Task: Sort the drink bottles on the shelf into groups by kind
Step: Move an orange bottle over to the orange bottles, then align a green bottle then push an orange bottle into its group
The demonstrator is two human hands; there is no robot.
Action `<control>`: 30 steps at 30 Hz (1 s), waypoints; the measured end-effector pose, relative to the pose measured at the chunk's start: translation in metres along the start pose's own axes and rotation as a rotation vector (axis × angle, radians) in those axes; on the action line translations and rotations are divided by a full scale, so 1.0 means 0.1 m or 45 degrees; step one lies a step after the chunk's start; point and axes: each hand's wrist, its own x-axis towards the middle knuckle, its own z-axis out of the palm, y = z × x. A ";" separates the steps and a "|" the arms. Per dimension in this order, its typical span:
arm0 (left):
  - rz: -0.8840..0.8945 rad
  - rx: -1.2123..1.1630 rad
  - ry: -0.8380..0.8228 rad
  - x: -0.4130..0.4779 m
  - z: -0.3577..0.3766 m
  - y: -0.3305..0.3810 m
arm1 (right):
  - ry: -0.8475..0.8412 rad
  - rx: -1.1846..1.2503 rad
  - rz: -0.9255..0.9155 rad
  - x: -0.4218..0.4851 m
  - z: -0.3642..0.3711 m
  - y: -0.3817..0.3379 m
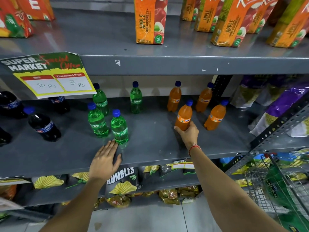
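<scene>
"Sprite" on the green bottles (pixel 98 122), "Fanta" on the orange bottles (pixel 183 118), "SUPER MARKET Special Offer" sign (pixel 48 75) on the upper shelf's front edge (handwritten "10 Rs", "9 Rs" under "Discounted Price"), "APPLE MINI GOODNESS" on juice cartons (pixel 150 20), "RUMBLES" on a crisp bag (pixel 122 179).

orange bottles (pixel 184 117); green bottles (pixel 119 129); blue caps (pixel 116 113); grey shelf (pixel 150 144)

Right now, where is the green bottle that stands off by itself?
The lone green bottle stands upright at the back of the middle shelf, near the centre, between the three other green bottles on its left and the orange bottles on its right.
</scene>
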 end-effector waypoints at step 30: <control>-0.105 -0.058 -0.047 -0.08 -0.01 -0.01 | -0.259 0.050 -0.338 -1.17 1.59 -0.78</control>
